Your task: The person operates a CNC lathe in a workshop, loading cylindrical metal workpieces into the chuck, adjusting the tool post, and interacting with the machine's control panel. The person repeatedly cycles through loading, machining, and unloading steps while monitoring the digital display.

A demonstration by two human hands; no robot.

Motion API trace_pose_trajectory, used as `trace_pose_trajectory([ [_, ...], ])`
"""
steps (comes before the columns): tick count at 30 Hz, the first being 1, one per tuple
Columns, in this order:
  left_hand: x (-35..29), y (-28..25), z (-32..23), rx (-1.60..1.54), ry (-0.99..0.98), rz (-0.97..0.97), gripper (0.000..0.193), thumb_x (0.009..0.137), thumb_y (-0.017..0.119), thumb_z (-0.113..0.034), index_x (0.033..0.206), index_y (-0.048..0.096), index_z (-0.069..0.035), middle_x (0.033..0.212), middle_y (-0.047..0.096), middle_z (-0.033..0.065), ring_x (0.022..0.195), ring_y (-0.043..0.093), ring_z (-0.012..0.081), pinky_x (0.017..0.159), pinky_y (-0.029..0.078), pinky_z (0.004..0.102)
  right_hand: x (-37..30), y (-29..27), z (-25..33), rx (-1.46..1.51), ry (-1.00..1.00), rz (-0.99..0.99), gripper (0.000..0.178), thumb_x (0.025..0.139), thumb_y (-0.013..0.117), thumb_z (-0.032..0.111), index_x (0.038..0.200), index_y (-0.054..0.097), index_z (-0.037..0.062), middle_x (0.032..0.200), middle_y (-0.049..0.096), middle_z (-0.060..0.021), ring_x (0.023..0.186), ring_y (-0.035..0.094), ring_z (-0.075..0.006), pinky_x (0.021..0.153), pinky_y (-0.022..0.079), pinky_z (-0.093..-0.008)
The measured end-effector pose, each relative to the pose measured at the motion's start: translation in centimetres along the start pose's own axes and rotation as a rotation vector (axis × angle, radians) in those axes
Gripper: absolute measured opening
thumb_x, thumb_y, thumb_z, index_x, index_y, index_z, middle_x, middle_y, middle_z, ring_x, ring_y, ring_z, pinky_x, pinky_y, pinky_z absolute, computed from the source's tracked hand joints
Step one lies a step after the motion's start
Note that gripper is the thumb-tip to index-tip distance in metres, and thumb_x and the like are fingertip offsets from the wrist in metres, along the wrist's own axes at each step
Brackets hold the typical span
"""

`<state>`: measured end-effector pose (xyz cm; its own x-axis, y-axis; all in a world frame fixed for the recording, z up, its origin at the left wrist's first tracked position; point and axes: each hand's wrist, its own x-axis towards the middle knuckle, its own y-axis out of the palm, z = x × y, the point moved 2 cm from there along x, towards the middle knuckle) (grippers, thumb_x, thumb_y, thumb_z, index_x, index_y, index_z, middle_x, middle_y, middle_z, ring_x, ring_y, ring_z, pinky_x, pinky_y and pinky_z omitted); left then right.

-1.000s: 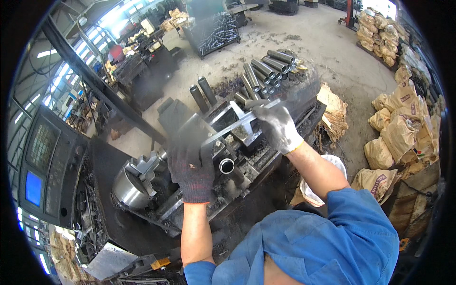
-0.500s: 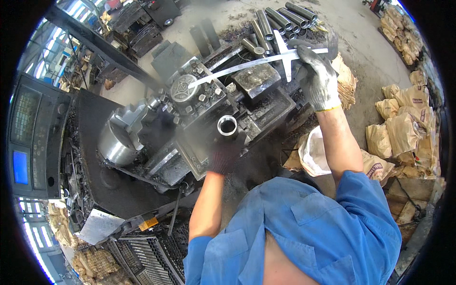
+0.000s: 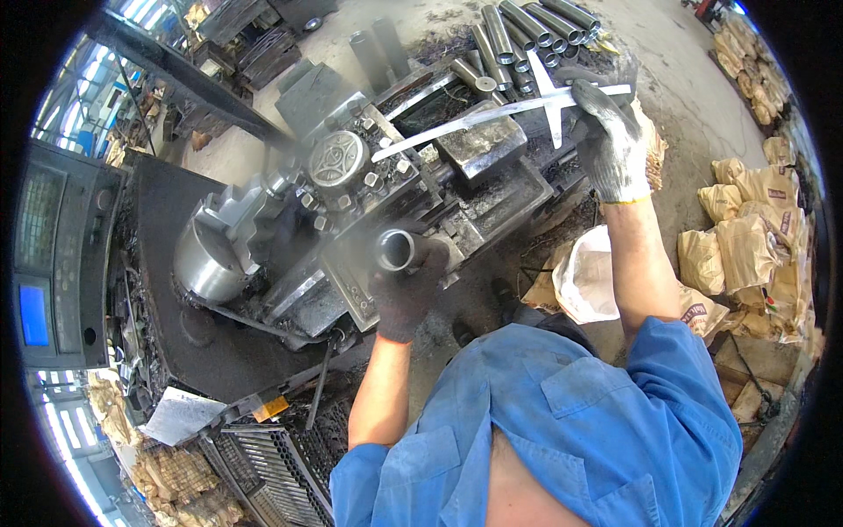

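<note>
My left hand [image 3: 406,299], in a dark glove, is closed around a short metal tube [image 3: 397,251]. The tube's open end faces up, and it is held in front of the lathe's tool post [image 3: 338,159]. In a grey-white glove, my right hand [image 3: 612,145] grips a long vernier caliper [image 3: 500,114] near its jaws. The caliper's beam stretches left above the lathe carriage, its far end close to the tool post. Tube and caliper are apart. Part of the right hand's fingers is hidden behind the caliper and the glove.
The lathe chuck [image 3: 211,259] is left of the tool post, and a control panel [image 3: 57,255] stands at far left. Several metal tubes [image 3: 544,31] are stacked beyond the lathe. A white sack [image 3: 587,277] is by my right arm; paper sacks [image 3: 746,233] line the right side.
The tube in my left hand has moved left and nearer to me, and its opening is more in view. My right hand has shifted right with the caliper, drawing its far end off the tool post.
</note>
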<state>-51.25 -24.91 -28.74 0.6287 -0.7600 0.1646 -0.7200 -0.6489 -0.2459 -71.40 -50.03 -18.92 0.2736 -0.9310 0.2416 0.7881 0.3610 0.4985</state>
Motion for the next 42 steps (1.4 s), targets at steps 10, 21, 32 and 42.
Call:
trace_pose_trajectory([
  [10, -2.6, -5.2, -1.2, 0.071, -0.217, -0.029, 0.036, 0.085, 0.085, -0.001, 0.118, 0.071, -0.004, 0.106, 0.078, 0.0059, 0.095, 0.075, 0.0176, 0.082, 0.063, 0.0344, 1.1, -3.3, -0.5, -0.228, -0.123, -0.026, 0.035, 0.097, 0.077, 0.019, 0.123, 0.076, -0.0045, 0.100, 0.080, -0.0098, 0.074, 0.068, -0.0101, 0.057, 0.047, -0.0206],
  [21, 0.5, 0.4, 3.1, 0.422, 0.045, 0.106, 0.032, 0.088, 0.088, -0.024, 0.113, 0.073, -0.009, 0.102, 0.079, 0.0047, 0.092, 0.076, 0.0185, 0.082, 0.061, 0.0358, 1.3, 0.5, -0.5, -0.113, -0.017, 0.085, 0.031, 0.097, 0.075, 0.014, 0.123, 0.077, -0.0028, 0.102, 0.079, -0.0063, 0.086, 0.068, -0.0105, 0.071, 0.051, -0.0226],
  [32, 1.6, -0.7, -1.1, 0.034, 0.071, 0.108, 0.036, 0.086, 0.087, -0.004, 0.119, 0.073, -0.005, 0.102, 0.079, 0.0049, 0.095, 0.074, 0.0134, 0.083, 0.062, 0.0347, 1.7, 0.8, -0.1, -0.200, -0.032, 0.155, 0.032, 0.097, 0.074, 0.018, 0.121, 0.078, -0.0027, 0.108, 0.078, -0.0088, 0.097, 0.067, -0.0157, 0.087, 0.051, -0.0300],
  [42, 1.3, 2.0, 3.5, 0.260, 0.162, 0.121, 0.041, 0.088, 0.088, -0.022, 0.122, 0.072, -0.006, 0.105, 0.078, 0.0123, 0.093, 0.077, 0.0253, 0.085, 0.062, 0.0402, 2.1, 2.0, 0.6, -0.190, -0.112, 0.219, 0.028, 0.105, 0.069, 0.019, 0.117, 0.079, -0.0034, 0.117, 0.080, -0.0092, 0.095, 0.076, -0.0126, 0.079, 0.061, -0.0266],
])
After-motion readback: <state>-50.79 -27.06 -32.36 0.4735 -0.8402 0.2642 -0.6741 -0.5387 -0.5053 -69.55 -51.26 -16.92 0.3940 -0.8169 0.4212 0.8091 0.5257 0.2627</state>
